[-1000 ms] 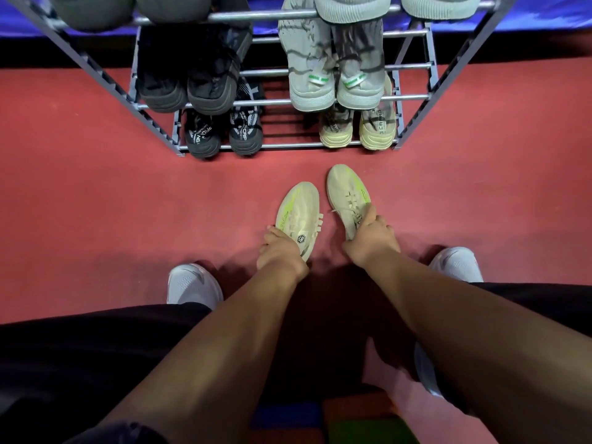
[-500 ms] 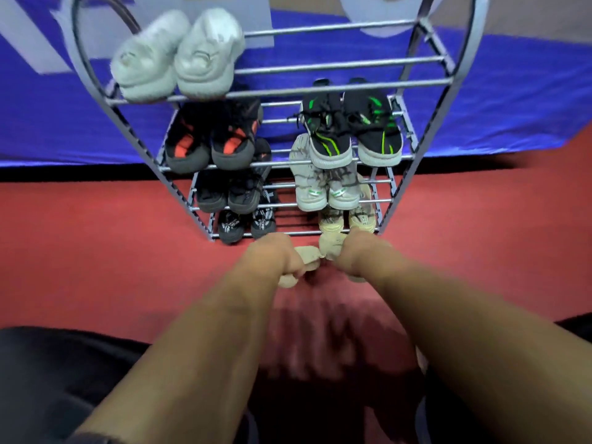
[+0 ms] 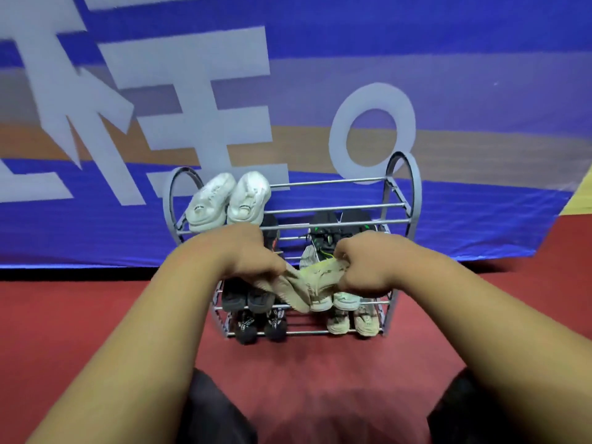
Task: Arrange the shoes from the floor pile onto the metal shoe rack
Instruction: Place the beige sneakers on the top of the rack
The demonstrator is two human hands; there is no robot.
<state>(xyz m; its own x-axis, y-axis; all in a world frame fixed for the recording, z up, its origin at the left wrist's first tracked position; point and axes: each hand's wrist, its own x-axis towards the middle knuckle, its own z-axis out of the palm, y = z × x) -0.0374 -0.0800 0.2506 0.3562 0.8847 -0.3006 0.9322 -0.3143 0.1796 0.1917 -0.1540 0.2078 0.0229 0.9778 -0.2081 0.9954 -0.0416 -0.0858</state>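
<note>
While the left hand [image 3: 246, 254] grips one beige shoe [image 3: 283, 288], the right hand [image 3: 368, 267] grips a second beige shoe [image 3: 323, 272], both touching before the metal rack [image 3: 400, 206].

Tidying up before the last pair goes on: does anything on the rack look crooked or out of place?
The white pair on the top tier of the rack sits slanted, toes angled rightward, while the lower pairs look square. The beige shoes, one gripped in the left hand, one in the right hand, are not yet shelved.
</note>
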